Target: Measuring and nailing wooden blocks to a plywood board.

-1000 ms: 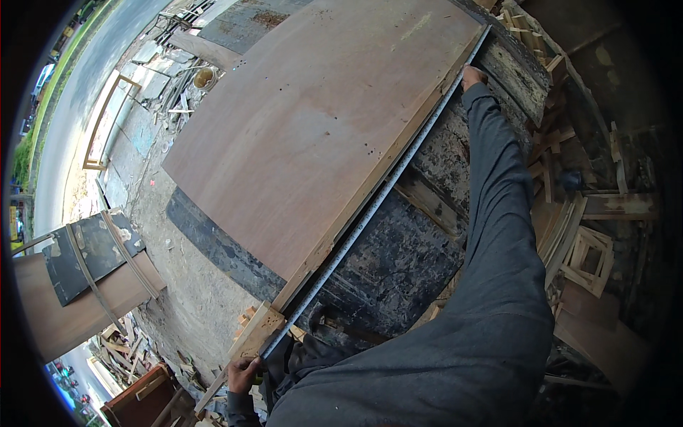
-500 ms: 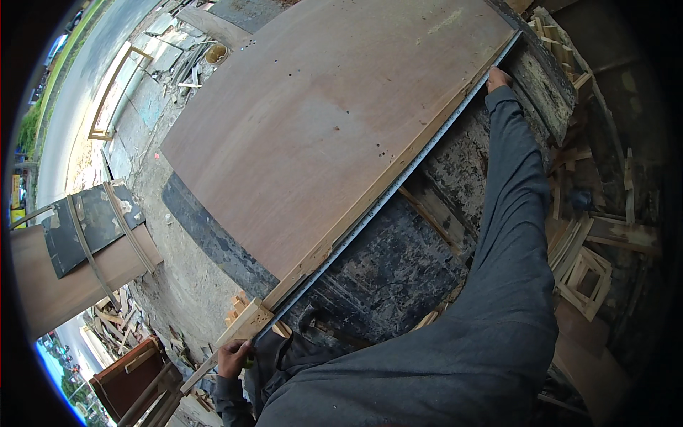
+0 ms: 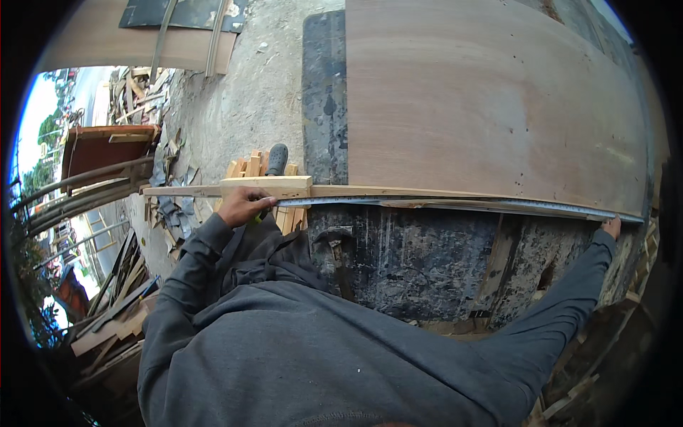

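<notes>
A pale tape measure blade [image 3: 334, 201] stretches along a long narrow wooden strip [image 3: 420, 193], which lies at the near edge of a brown plywood sheet [image 3: 491, 99]. My left hand [image 3: 244, 205] is closed on the tape measure beside a short wooden block [image 3: 267, 182] at the strip's left part. Far to the right, my right hand [image 3: 610, 226] pinches the blade near its other end, its fingers partly hidden. Just below the blade, a hammer [image 3: 333, 235] rests on the dark, stained tabletop [image 3: 420, 256].
Cut wood pieces [image 3: 245, 167] are stacked behind the block, near a dark shoe [image 3: 277, 159]. Scrap wood [image 3: 135, 96] is heaped at the left, beside a reddish-brown panel [image 3: 107, 153]. Another board with a black sheet [image 3: 188, 14] lies at the upper left.
My view has swung round, so the strip and blade now run nearly level across it. My left hand now shows beside the block. Both hands keep their hold on the tape measure.
</notes>
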Action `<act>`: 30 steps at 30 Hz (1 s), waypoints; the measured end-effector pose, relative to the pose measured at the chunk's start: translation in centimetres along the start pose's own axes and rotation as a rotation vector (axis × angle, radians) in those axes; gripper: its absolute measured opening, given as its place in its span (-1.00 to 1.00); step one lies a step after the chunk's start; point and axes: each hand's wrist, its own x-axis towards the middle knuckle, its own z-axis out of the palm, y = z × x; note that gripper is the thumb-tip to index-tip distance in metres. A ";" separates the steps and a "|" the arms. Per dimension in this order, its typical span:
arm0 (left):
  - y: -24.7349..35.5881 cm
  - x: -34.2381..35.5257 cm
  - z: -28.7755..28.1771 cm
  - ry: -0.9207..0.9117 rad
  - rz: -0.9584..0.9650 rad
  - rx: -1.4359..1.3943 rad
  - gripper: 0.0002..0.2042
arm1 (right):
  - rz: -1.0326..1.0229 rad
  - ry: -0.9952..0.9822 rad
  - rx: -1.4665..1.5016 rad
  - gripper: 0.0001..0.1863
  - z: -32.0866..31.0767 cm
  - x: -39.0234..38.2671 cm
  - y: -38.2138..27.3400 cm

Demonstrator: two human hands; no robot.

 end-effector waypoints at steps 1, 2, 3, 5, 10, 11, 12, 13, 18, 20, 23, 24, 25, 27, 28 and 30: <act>1.2 -0.7 0.0 0.046 -0.031 0.071 -0.72 | 0.101 -0.010 0.138 -0.81 2.2 -1.7 5.1; 2.5 -2.2 0.0 0.100 -0.062 0.145 -0.71 | 0.267 0.102 0.093 -0.83 5.4 -3.9 9.8; 2.2 -1.6 -0.1 0.093 -0.023 0.163 -0.71 | 0.194 0.054 0.121 -0.83 3.8 -2.9 9.5; -1.3 0.0 -0.3 0.046 0.007 0.080 -0.69 | -0.094 -0.067 -0.162 -0.74 1.1 2.8 2.1; 1.5 -1.2 0.0 0.104 -0.021 0.227 -0.65 | -0.008 0.006 -0.148 -0.59 2.3 0.6 7.8; 1.5 -1.6 0.1 0.119 -0.020 0.218 -0.65 | -0.001 0.038 -0.196 -0.60 3.1 1.0 7.1; 2.2 -1.7 0.2 0.118 -0.021 0.247 -0.65 | 0.007 0.035 -0.197 -0.60 3.2 0.7 7.4; 3.0 -1.9 0.1 0.119 -0.030 0.288 -0.66 | 0.026 0.043 -0.230 -0.60 3.4 0.0 8.7; 1.0 -1.1 -1.4 0.018 0.042 0.217 -0.66 | 0.041 -0.048 -0.165 -0.51 0.7 2.9 7.0; 0.6 -1.7 -1.9 0.022 -0.021 0.106 -0.65 | -0.001 -0.086 -0.322 -0.47 2.8 3.8 7.3; 4.4 -0.8 -1.2 0.035 -0.065 0.227 -0.70 | -0.061 -0.104 -0.743 -0.33 -0.4 1.6 11.2; 3.9 -0.8 -1.3 0.045 -0.057 0.221 -0.70 | -0.116 -0.122 -0.874 -0.27 0.2 2.2 10.7; 3.1 -0.6 -1.4 0.061 -0.032 0.228 -0.67 | -0.171 -0.139 -1.005 -0.22 0.7 2.7 10.3; 1.6 -0.2 -1.8 0.074 0.015 0.208 -0.64 | -0.226 -0.169 -1.053 -0.23 0.5 4.5 7.8; 2.0 -0.2 -1.8 0.079 -0.006 0.193 -0.63 | -0.235 -0.216 -1.105 -0.24 0.2 4.5 8.2; 2.5 -0.1 -1.7 0.087 -0.027 0.185 -0.63 | -0.276 -0.205 -1.016 -0.25 0.6 4.4 9.0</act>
